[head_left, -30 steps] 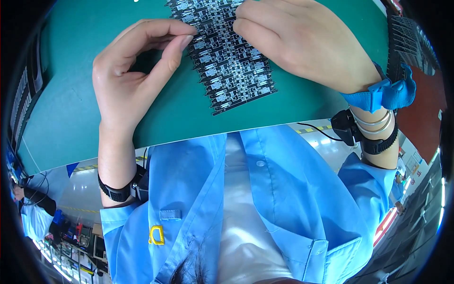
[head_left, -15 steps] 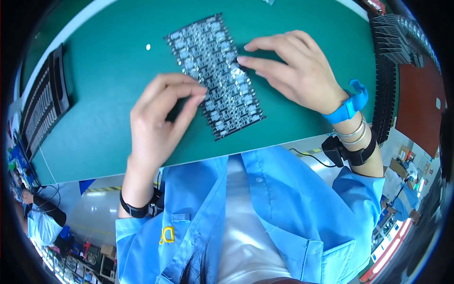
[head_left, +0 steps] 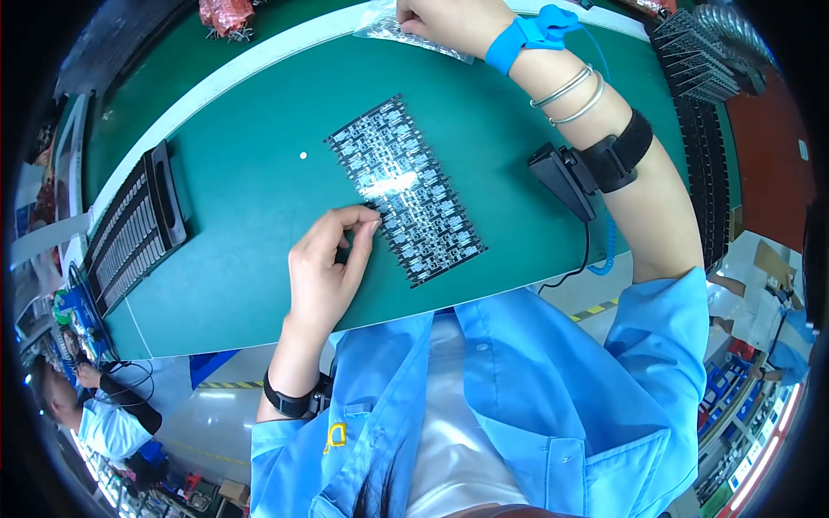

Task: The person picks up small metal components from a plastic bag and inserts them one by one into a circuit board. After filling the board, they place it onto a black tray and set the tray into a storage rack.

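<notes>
A panel of small circuit boards [head_left: 423,203], dark with rows of silvery parts, lies flat and slanted on the green table mat. My left hand [head_left: 332,255] is at its left edge, thumb and forefinger pinched together on the rim. At the table's far side, my right hand [head_left: 453,19] is over a clear plastic bag [head_left: 423,39] holding small silvery pieces. Its fingers are curled down at the bag, partly cut off by the picture's top, and whatever they grip is hidden. A blue wrist strap [head_left: 518,39] circles the right wrist.
A small white disc [head_left: 303,155] lies left of the panel. Black slotted racks stand at the left [head_left: 129,237] and right [head_left: 706,164] of the green mat [head_left: 250,233]. A red bag of parts [head_left: 226,15] sits beyond the far edge. Another person [head_left: 112,423] is at the lower left.
My right hand has left the panel's right side and reached far forward to the plastic bag. The left hand stays at the panel's left edge. The whole view has shifted.
</notes>
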A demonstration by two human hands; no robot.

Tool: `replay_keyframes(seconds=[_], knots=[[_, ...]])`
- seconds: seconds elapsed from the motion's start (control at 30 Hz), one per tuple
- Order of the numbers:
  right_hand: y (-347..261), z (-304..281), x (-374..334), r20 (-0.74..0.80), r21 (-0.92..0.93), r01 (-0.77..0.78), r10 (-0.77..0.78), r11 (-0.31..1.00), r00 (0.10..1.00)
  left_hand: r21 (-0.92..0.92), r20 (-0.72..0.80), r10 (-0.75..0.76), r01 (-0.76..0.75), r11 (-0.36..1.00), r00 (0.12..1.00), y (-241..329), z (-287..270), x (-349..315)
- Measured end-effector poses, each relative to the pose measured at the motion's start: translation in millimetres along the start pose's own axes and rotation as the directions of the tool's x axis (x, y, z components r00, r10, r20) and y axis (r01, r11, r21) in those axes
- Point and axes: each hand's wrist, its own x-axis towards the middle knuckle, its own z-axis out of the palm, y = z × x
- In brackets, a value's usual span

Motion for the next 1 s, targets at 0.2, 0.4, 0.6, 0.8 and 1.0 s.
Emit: replay_keyframes(seconds=[0.2,0.4,0.6,0.8,1.0], knots=[[-13.0,-8.4,-2.1,-0.043,-0.006,0.006,-0.006,1.0,0.999,0.016,-0.03,0.077,-0.076,0.997,0.997,-2.0,1.9,4.0],[10.8,25.2,11.2,-0.034,-0.062,0.014,-0.016,0.998,0.999,-0.221,-0.015,-0.091,0.086,0.972,0.996,-1.5,4.9,-0.3],[14.7,14.8,23.7,0.085,-0.064,0.055,-0.05,0.996,0.995,-0.003,0.014,0.033,-0.033,0.999,0.999,5.5,3.2,9.1],[21.6,12.5,39.1,0.172,0.101,0.052,-0.069,0.994,0.983,0.083,0.04,0.065,-0.068,0.994,0.997,2.8,8.0,8.3],[27.3,16.9,34.8,0.095,0.266,0.066,-0.094,0.962,0.991,0.118,0.044,0.081,-0.085,0.989,0.996,5.4,10.7,10.7]])
